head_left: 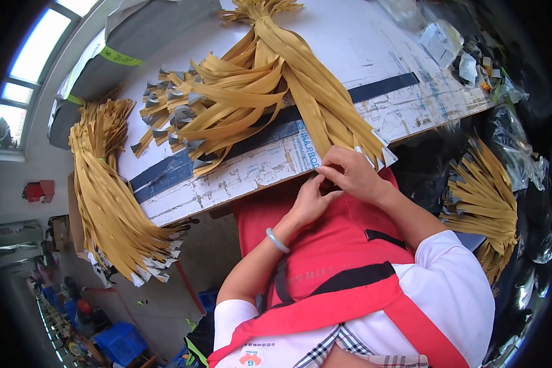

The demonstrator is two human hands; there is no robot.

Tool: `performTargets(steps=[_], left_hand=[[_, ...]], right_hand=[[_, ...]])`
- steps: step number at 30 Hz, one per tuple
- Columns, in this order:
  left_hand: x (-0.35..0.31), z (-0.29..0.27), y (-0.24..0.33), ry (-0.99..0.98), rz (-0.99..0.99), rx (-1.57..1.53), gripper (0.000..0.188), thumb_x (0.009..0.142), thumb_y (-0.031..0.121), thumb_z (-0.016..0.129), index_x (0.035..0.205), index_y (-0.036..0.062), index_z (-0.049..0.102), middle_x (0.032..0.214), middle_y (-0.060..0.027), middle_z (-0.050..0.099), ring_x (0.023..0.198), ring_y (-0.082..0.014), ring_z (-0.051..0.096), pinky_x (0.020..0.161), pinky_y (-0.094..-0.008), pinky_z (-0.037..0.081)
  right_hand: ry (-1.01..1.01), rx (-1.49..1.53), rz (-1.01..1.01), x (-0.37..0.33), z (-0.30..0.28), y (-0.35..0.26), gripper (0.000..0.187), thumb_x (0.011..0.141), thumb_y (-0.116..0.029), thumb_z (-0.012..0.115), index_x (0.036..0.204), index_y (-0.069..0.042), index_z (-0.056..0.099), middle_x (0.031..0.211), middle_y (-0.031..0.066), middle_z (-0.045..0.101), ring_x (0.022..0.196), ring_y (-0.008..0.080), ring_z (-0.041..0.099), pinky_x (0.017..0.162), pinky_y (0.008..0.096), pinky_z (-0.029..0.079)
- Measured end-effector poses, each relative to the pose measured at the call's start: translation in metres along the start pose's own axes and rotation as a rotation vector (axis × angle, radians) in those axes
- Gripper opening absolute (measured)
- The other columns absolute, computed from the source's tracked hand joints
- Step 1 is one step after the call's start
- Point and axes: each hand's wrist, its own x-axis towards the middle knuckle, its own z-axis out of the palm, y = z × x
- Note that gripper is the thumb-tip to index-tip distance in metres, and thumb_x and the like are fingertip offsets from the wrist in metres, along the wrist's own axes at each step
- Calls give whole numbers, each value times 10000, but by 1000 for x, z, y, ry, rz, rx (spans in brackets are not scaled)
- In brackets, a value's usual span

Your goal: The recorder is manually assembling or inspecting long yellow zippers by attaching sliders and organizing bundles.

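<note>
At the table's front edge, my left hand [313, 199] and my right hand [352, 176] meet with bent fingers and thumbs close together. Whatever they pinch, if anything, is too small or hidden to make out. Just beyond my right hand lie the white-tipped ends of a long bundle of mustard-yellow tape strips [313, 80], which look like zipper tapes. Left of that bundle, looser strips [233, 132] curl across the table, their ends grey. A pale bangle [277, 241] circles my left wrist.
The white, scuffed table [239, 190] carries a dark band [165, 175] along its front. Another tied bundle [107, 190] hangs over its left end; more strips [484, 208] hang at right. Clear plastic bags [512, 144] crowd the right. A blue crate [119, 342] stands on the floor.
</note>
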Motion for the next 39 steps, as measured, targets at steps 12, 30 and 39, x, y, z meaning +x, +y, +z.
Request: performTargets(steps=[12, 30, 39], left_hand=[[-50, -22, -17, 410, -123, -319, 225, 875, -33, 658, 1099, -22, 637, 932, -56, 668, 813, -109, 637, 764, -278, 526], [-73, -55, 7, 361, 138, -183, 349, 836, -68, 700, 1152, 15, 579, 980, -98, 665, 875, -137, 661, 756, -283, 531], [-60, -93, 34, 219, 217, -348, 102, 782, -39, 761, 820, -8, 671, 1012, -60, 618, 923, -140, 596, 840, -257, 474]], right_hand=[[-126, 30, -170, -15, 32, 19, 103, 908, -117, 651, 976, -41, 634, 1004, 107, 604, 912, 317, 635, 770, 401, 527], [-143, 93, -313, 11, 51, -12, 123, 900, -75, 668, 975, -39, 578, 918, 92, 584, 795, 261, 645, 675, 337, 532], [-511, 606, 133, 32, 17, -28, 83, 916, -52, 687, 945, -16, 618, 893, 22, 625, 791, 86, 616, 712, 234, 511]])
